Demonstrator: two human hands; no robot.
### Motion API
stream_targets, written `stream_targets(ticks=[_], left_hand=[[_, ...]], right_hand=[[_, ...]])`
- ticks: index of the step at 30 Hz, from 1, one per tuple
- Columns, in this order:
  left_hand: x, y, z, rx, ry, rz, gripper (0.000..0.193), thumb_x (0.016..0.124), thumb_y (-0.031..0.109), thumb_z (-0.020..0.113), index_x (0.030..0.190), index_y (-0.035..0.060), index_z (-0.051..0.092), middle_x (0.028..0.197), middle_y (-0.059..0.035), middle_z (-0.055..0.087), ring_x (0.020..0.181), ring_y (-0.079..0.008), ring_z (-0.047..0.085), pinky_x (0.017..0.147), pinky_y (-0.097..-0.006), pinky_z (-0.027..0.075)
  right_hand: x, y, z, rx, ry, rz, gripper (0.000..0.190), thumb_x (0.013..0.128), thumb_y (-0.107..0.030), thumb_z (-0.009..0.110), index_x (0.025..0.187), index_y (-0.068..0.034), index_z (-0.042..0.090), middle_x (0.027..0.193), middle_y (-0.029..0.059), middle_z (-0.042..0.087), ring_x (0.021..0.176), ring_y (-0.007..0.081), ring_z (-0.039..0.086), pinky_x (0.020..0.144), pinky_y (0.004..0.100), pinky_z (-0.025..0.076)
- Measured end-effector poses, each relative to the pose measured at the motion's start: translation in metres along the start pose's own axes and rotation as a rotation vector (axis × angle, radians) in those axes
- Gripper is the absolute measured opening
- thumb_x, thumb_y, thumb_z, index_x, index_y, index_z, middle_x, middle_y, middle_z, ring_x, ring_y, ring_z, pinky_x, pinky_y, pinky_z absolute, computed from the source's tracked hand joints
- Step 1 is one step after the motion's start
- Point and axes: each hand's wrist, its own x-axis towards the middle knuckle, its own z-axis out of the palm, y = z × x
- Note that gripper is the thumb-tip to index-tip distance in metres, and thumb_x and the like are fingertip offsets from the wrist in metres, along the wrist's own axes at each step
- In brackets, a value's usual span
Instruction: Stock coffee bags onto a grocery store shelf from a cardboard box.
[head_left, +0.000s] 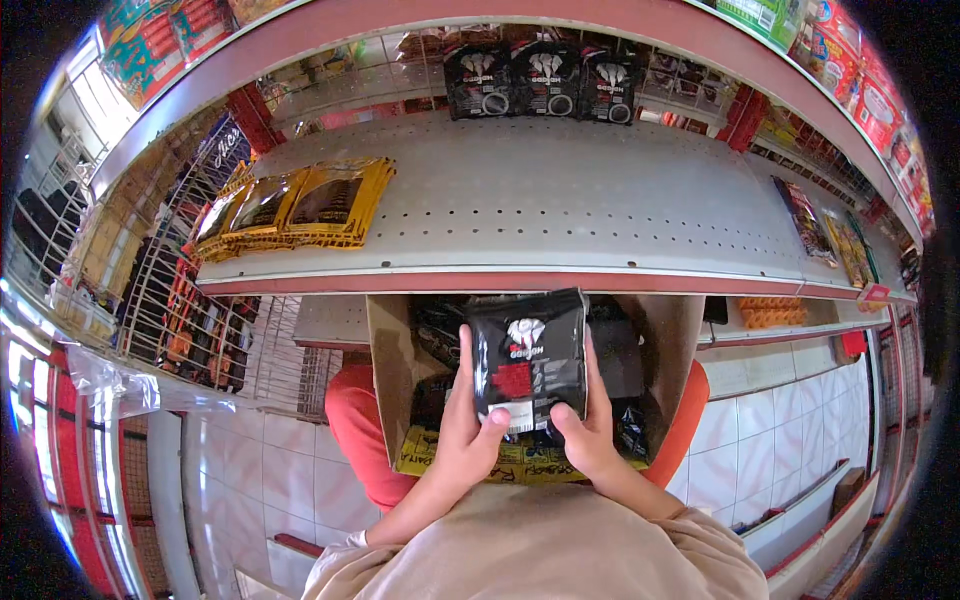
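Between both hands, over an open cardboard box (388, 375), I hold a black pouch (551, 379) printed with a white elephant and a red patch. My left hand (471, 429) grips its left side, thumb on the front near the barcode. On the right side my right hand (590, 431) holds it the same way. Inside the box lie more dark packets (435, 330), partly hidden by the pouch and my hands. The box sits between my knees, below the front edge of a grey perforated shelf (525, 187).
Three similar black pouches (551, 79) stand at the shelf's back. A pile of gold-edged packets (322, 202) lies on its left, with other packets (806, 221) at far right. Above hangs a shelf with a red edge (420, 13). Wire racks (180, 247) stand on the left.
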Motion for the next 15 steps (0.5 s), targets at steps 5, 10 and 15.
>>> stream_targets(ticks=[5, 10, 15], left_hand=[[-0.008, -0.009, 0.003, -0.06, -0.044, -0.085, 0.059, 0.091, 0.033, 0.037, 0.13, -0.0093, 0.025, 0.137, -0.0226, 0.024, 0.129, -0.031, 0.021, 0.104, -0.0368, 0.015], [-0.012, -0.016, 0.006, -0.1, -0.033, -0.174, 0.067, 0.09, 0.04, 0.038, 0.132, -0.0079, 0.019, 0.142, -0.022, 0.009, 0.132, -0.0306, 0.011, 0.105, -0.037, 0.011], [-0.013, -0.027, 0.008, -0.04, -0.003, -0.037, 0.087, 0.083, 0.056, 0.042, 0.135, -0.0059, 0.009, 0.143, -0.0213, -0.001, 0.132, -0.0297, 0.009, 0.105, -0.0364, 0.012]], right_hand=[[0.006, -0.007, 0.004, 0.038, 0.109, -0.058, 0.081, 0.073, -0.007, 0.065, 0.135, 0.005, 0.014, 0.129, 0.013, 0.038, 0.113, 0.017, 0.042, 0.094, 0.0286, 0.034], [0.0, -0.002, 0.006, -0.018, 0.221, -0.047, 0.094, 0.065, -0.024, 0.073, 0.134, 0.007, 0.016, 0.127, 0.0131, 0.041, 0.109, 0.0152, 0.046, 0.09, 0.0265, 0.037], [-0.007, 0.007, 0.0, -0.06, 0.18, -0.198, 0.09, 0.059, -0.01, 0.077, 0.13, 0.01, 0.026, 0.128, 0.0171, 0.04, 0.109, 0.0177, 0.046, 0.091, 0.0272, 0.036]])
